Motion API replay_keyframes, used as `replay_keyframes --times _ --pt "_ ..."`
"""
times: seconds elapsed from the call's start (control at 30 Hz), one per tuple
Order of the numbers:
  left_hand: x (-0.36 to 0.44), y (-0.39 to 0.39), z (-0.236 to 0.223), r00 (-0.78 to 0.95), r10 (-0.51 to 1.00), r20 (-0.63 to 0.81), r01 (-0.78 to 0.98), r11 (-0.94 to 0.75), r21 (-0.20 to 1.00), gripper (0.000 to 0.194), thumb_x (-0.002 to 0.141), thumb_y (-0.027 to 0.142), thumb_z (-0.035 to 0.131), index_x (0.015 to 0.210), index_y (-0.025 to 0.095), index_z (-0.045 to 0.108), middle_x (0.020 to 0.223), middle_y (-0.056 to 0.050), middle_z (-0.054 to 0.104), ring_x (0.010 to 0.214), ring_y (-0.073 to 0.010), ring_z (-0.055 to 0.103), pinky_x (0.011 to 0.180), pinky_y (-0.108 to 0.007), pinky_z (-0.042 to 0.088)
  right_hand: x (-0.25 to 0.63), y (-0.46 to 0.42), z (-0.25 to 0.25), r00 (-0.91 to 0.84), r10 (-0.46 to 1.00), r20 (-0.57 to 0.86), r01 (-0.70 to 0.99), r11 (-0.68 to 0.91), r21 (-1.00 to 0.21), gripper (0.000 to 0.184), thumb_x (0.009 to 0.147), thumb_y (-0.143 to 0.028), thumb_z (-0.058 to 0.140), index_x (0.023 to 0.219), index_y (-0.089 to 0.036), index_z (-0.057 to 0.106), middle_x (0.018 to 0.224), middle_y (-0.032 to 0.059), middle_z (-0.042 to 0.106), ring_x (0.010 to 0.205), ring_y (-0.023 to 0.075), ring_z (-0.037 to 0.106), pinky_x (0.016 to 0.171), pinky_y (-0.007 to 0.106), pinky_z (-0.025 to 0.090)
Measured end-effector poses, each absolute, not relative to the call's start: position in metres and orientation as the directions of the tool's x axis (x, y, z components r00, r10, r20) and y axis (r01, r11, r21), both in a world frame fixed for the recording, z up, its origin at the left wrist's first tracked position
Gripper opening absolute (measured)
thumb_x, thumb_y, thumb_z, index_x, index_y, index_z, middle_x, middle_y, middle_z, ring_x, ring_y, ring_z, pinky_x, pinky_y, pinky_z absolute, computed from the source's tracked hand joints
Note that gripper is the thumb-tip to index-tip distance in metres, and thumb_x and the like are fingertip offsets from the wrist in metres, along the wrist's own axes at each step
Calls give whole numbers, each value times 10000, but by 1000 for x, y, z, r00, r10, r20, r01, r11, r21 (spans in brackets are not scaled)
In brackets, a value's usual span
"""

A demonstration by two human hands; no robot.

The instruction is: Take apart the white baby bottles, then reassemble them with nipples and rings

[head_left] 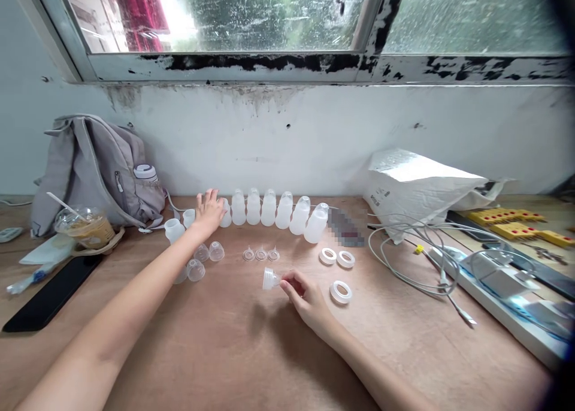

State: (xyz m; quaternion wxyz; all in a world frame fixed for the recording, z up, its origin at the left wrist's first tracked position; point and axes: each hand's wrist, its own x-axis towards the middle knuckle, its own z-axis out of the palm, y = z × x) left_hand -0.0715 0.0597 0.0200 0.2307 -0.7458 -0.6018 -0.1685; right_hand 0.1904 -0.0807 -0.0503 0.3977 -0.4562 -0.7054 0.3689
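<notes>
My right hand point(305, 297) pinches the narrow tip of a clear bottle nipple; its white threaded collar point(269, 278) points left above the table. My left hand point(209, 213) is stretched to the back, fingers apart, against the left side of a frosted baby bottle point(226, 214). Whether it grips anything behind the fingers is hidden. Capped bottles point(268, 210) stand in a row to the right. Open bottles point(172, 230) are left of my wrist, partly covered by my forearm. Clear dome caps point(216, 251) sit beside it. Three nipples point(261, 254) and three white rings point(341, 292) lie on the table.
A grey backpack point(90, 165), an iced drink cup point(87, 226) and a black phone point(51, 294) are at the left. On the right are a white bag point(417, 189), looped cables point(404, 267), a power strip point(494, 303) and yellow blocks point(512, 219). A wall stands behind.
</notes>
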Motion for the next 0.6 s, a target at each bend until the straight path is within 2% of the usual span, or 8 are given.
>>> replay_keyframes --times 0.23,0.37,0.5,0.6 --pt "-59 23 31 273 766 582 961 -246 -127 150 813 215 469 860 157 599 1220 -147 497 1172 -303 380 941 -463 294 193 -80 -48 -234 945 230 353 303 -885 232 844 -369 476 751 -171 550 597 -18 483 515 110 405 483 227 342" --pt "-49 -24 37 274 639 719 924 -382 -13 66 800 202 475 828 183 532 1167 -114 518 1142 -293 416 921 -445 342 193 -80 -46 -219 946 239 347 304 -887 222 838 -362 492 741 -172 553 590 -21 485 515 106 405 478 223 341" --pt "-42 -72 14 255 594 763 815 -557 162 96 778 139 479 834 202 433 1062 -83 542 970 -212 542 822 -353 446 193 -79 -49 -215 956 198 312 260 -914 215 840 -367 488 777 -172 554 599 -18 500 498 104 416 462 222 356" --pt "-38 -94 -11 293 568 769 752 -634 182 128 767 122 450 850 208 405 1029 -86 533 933 -204 559 752 -328 477 193 -78 -51 -218 959 183 285 242 -927 214 838 -373 490 801 -173 556 634 -8 528 495 103 438 465 225 375"
